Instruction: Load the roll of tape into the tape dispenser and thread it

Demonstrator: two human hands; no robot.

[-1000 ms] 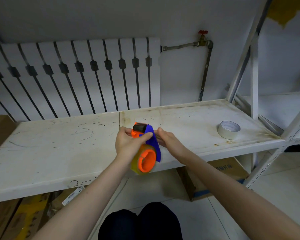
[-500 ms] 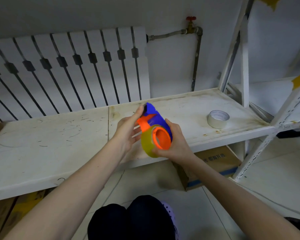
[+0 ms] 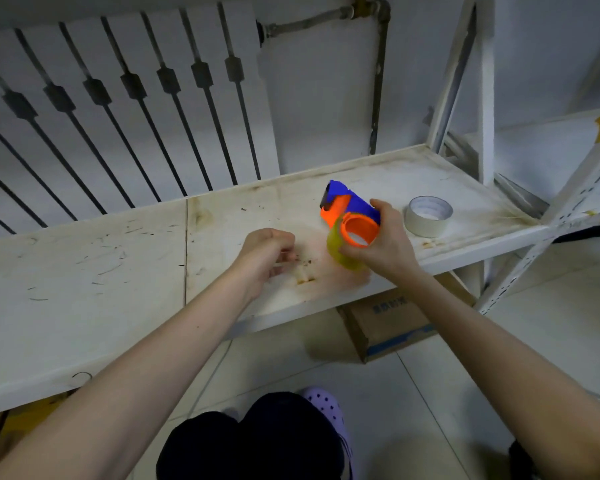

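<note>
Tape dispenser (image 3: 349, 216) gripped in right hand (image 3: 383, 245), left hand (image 3: 265, 252) apart, curled

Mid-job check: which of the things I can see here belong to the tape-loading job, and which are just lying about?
In the job:
- tape dispenser, blue and orange, held in the right hand
- yellowish roll of tape seated on its orange hub
- left hand, fingers pinched together beside it

Lying about:
- white tape roll on the shelf
- cardboard box under the shelf
- radiator behind
</note>
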